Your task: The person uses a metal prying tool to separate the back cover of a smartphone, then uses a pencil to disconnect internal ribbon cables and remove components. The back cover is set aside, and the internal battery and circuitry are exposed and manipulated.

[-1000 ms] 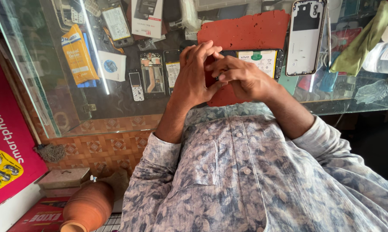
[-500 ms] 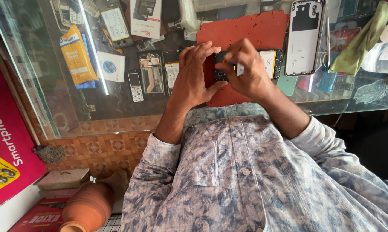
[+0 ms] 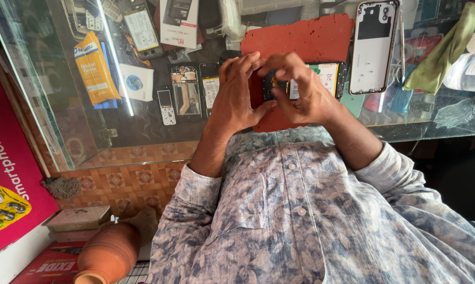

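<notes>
Left hand (image 3: 237, 97): curled around the opened phone's (image 3: 306, 84) near end, gripping its edge.
Right hand (image 3: 303, 92): fingertips pinched on the exposed board.
Phone: lies on the red mat (image 3: 306, 37), twelve o'clock; light, rigid, probably fragile — hold by its frame edges.
Back cover (image 3: 373, 47): one o'clock, apart.

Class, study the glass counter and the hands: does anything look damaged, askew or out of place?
The phone under the left hand and right hand lies open on the red mat, its insides exposed. Its likely back cover lies apart beside it. The mat's edges are ragged.
</notes>
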